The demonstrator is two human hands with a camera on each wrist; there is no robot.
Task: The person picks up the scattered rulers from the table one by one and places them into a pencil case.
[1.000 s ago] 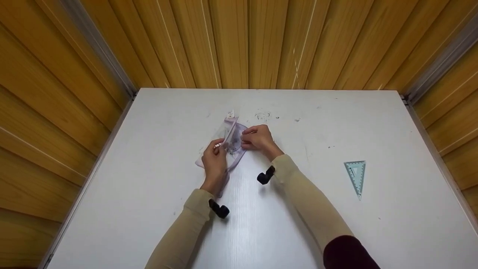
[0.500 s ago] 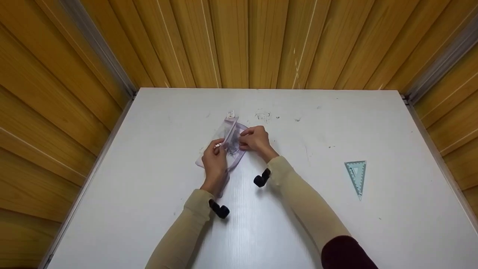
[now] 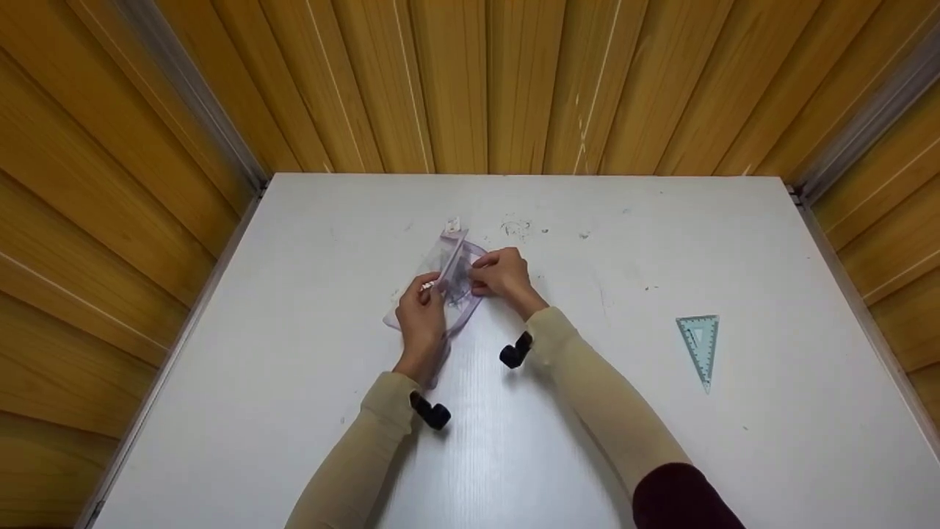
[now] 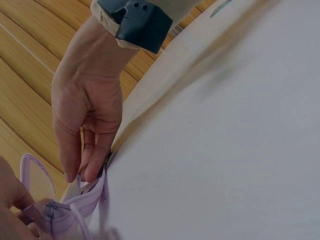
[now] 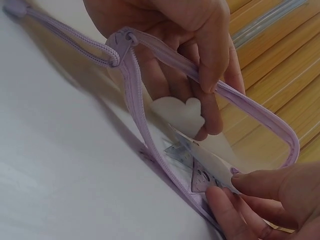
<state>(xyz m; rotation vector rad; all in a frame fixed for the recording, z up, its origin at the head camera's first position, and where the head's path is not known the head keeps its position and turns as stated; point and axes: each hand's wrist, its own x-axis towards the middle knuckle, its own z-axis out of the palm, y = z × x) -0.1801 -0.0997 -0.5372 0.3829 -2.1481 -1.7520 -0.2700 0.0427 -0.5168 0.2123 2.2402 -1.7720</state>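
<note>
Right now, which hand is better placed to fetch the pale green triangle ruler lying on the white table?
Right. The pale green triangle ruler lies on the right hand side; the left hand grips the clear lilac-zipped pouch rim, farther away.

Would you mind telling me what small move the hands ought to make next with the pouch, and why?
Probably push the ruler deeper. The left hand holds the pouch mouth open, and the right hand pinches the ruler, which is only partly inside.
</note>
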